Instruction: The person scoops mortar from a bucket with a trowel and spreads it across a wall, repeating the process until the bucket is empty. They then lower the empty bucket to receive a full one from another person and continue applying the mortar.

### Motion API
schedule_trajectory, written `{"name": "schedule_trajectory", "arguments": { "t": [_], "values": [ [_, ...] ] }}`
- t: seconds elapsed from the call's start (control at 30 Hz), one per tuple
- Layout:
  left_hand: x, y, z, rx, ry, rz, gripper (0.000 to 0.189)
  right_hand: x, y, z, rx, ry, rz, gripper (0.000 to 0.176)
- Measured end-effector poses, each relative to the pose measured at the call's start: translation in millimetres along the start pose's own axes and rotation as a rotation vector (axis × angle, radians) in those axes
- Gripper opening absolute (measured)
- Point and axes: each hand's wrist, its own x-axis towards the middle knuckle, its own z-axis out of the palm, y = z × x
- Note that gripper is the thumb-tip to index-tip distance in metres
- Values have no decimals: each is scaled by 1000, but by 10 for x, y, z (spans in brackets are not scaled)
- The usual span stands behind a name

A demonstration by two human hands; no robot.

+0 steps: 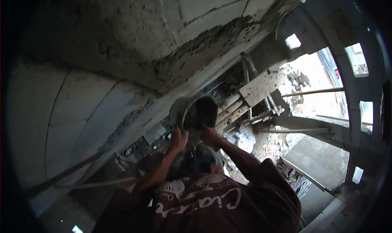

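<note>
In front of my chest I hold a pale grey bucket [177, 110], tilted, with its curved rim showing and a very dark patch at its mouth. My left hand [179, 139] is closed on the bucket's near left side. My right hand [210, 137] is closed at the near right edge, just below the dark patch; shadow hides exactly how its fingers lie. What is inside the bucket cannot be made out. Beyond it rises a block wall [122, 98] with rough grey mortar smeared across it and along its joints.
Ahead to the right is a mortar-spotted board [261, 86] beside round poles [230, 106]. A pale rounded object [244, 139] and rubble lie lower down. A concrete slab [320, 157] is at the right, near bright wall openings. Thin poles cross the large opening.
</note>
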Motion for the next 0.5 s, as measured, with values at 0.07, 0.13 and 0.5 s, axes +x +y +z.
{"name": "schedule_trajectory", "arguments": {
  "t": [0.07, 0.13, 0.5],
  "values": [
    [11, 86, -150, -74, 25, 103, 75, -62, -261, -52, 241, 262, -208, 36],
    [-22, 114, -326, -132, 29, 88, 75, -196, -995, -845, 685, -60, 144, 40],
    [112, -13, -731, -675, 19, -57, 52, -391, -1381, -1183, 718, 66, 305, 42]
  ]
}}
